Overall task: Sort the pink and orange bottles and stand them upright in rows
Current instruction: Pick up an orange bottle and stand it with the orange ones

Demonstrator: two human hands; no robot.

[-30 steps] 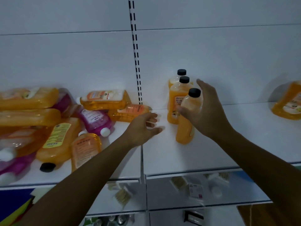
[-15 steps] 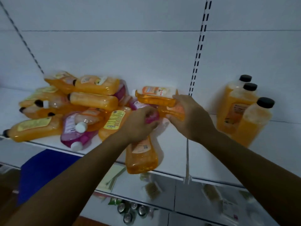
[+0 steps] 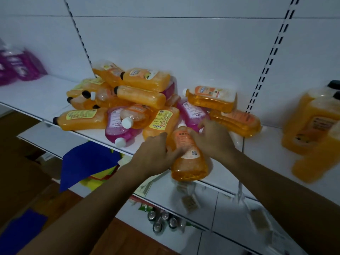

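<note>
My left hand (image 3: 154, 151) and right hand (image 3: 213, 140) close from both sides on the lying orange bottle (image 3: 187, 155) just in front of the pile (image 3: 132, 105), and it looks full, heavy and slippery, so I would grip its narrow waist.

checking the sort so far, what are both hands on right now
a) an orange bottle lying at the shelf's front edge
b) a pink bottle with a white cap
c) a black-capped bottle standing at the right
a: the left hand and right hand flank the orange bottle lying flat at the shelf front edge.
</note>
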